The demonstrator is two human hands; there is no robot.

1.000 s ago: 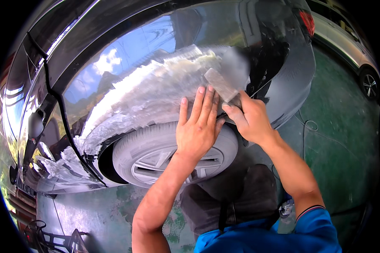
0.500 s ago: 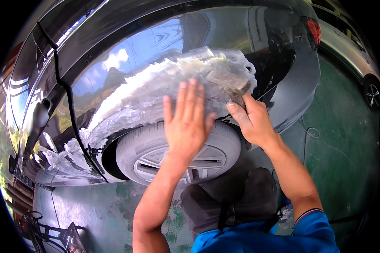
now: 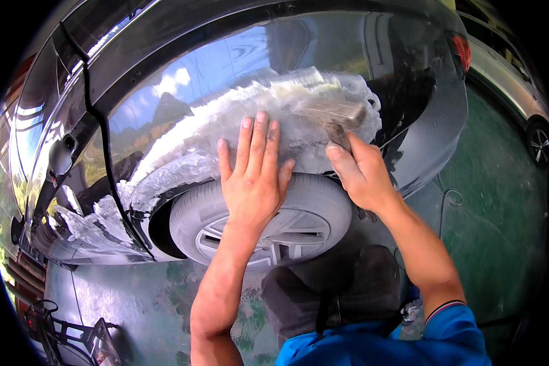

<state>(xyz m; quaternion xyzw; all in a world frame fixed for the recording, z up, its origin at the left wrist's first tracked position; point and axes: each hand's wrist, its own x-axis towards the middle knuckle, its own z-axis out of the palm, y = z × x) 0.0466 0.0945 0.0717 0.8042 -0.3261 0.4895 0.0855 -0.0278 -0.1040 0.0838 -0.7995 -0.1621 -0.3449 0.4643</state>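
Note:
A black car's rear side panel (image 3: pixel 225 52) fills the upper part of the view. Over the wheel arch it carries a broad, rough whitish-grey scraped patch (image 3: pixel 189 137). My left hand (image 3: pixel 251 183) lies flat against the patch's lower middle, fingers pointing up and slightly spread, holding nothing. To its right, my right hand (image 3: pixel 364 177) is closed round the handle of a worn, dusty hammer (image 3: pixel 346 113). The hammer's head is over the right part of the patch, slightly blurred; whether it touches the surface I cannot tell. Below my hands is the dusty wheel (image 3: pixel 189 213).
A dark panel seam (image 3: pixel 107 165) runs down at the left, with another scraped area (image 3: pixel 97 222) on both sides near the bottom. A silver car (image 3: pixel 500 73) stands at the right. A thin cable (image 3: pixel 448 198) lies on the green floor; a black stand (image 3: pixel 73 335) is at the lower left.
My left hand has slid to the left along the patch. The hammer's head has shifted slightly and tilted in my right hand, which stays in nearly the same place.

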